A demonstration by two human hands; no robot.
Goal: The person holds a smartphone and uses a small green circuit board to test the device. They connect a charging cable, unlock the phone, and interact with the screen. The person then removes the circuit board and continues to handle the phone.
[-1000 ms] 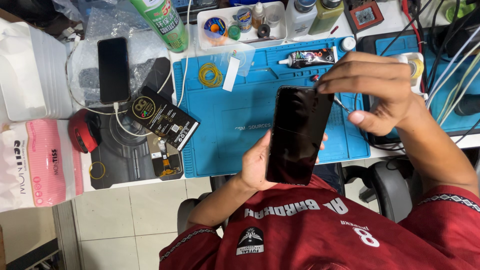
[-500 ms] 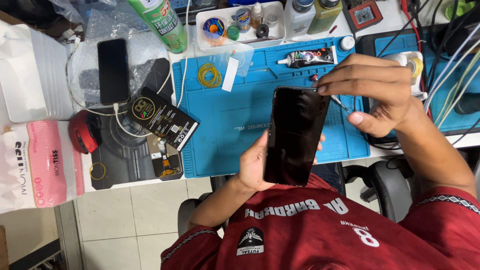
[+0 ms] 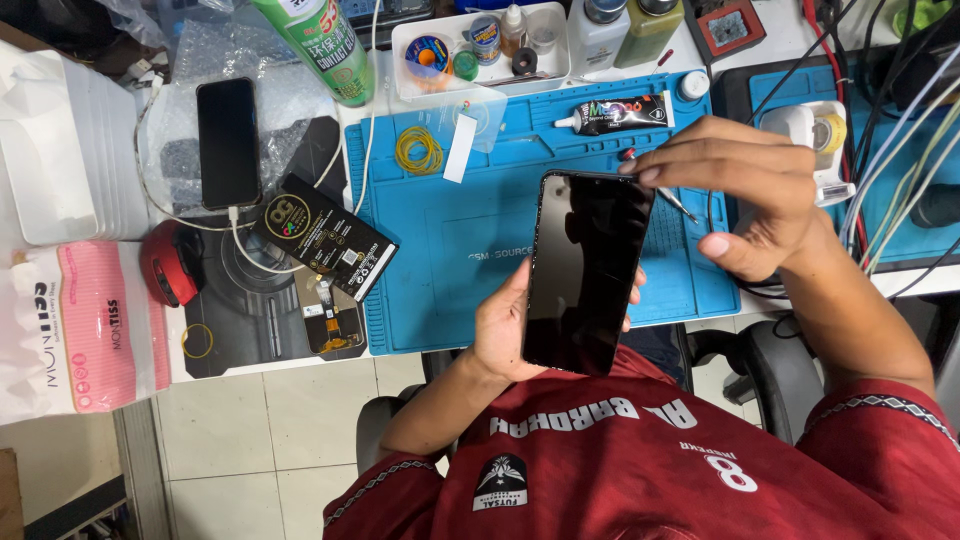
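While the left hand (image 3: pixel 505 335) cradles it, the phone (image 3: pixel 583 268) shows glossy black.

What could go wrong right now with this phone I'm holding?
The phone rests in the left hand alone, partly beyond the desk edge; it might slip and fall.
The right hand pinches a thin metal tool at the phone's top corner; a slip could scratch the glass.

Black glossy phone (image 3: pixel 582 270) over a blue mat (image 3: pixel 470 250), red patterned shirt (image 3: pixel 650 460)
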